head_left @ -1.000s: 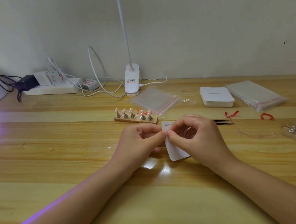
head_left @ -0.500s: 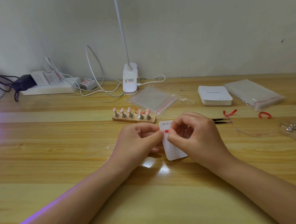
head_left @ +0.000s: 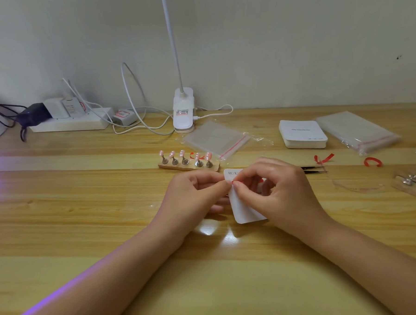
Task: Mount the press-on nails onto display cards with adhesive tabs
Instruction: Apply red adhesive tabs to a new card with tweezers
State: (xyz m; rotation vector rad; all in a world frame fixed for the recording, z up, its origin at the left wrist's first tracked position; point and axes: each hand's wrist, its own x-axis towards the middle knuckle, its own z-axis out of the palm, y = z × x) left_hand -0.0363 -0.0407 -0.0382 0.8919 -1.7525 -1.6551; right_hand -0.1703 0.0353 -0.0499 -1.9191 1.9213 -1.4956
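Since half a second ago, both hands are staying over the white display card (head_left: 244, 209) near the middle of the tabletop (head_left: 84, 212), and the red sliver at the card's upper left edge is looking smaller, now mostly hidden between the fingertips; the left hand (head_left: 194, 196) is curling its fingers, its grip pinching at the card's left edge where a bit of red adhesive tab (head_left: 233, 181) is peeking out; the right hand (head_left: 276, 192) is arching over the card, its thumb and forefinger meeting the left fingertips at that same red spot, its grip pinching the tab, though how much of the tab is lifting I cannot tell; the card is lying partly under the right hand, its lower rounded corner showing toward the person; just beyond the hands, a wooden holder (head_left: 189, 165) is carrying five pink press-on nails (head_left: 182, 153) on small metal stands; black tweezers (head_left: 313, 170) are lying right of the right hand, touching nothing else; red backing strips (head_left: 324, 159) are sitting farther right; a stack of white cards (head_left: 302, 134) and two clear zip bags (head_left: 217, 138) are resting toward the wall, near a white clip lamp (head_left: 184, 109) and a power strip (head_left: 72, 122)
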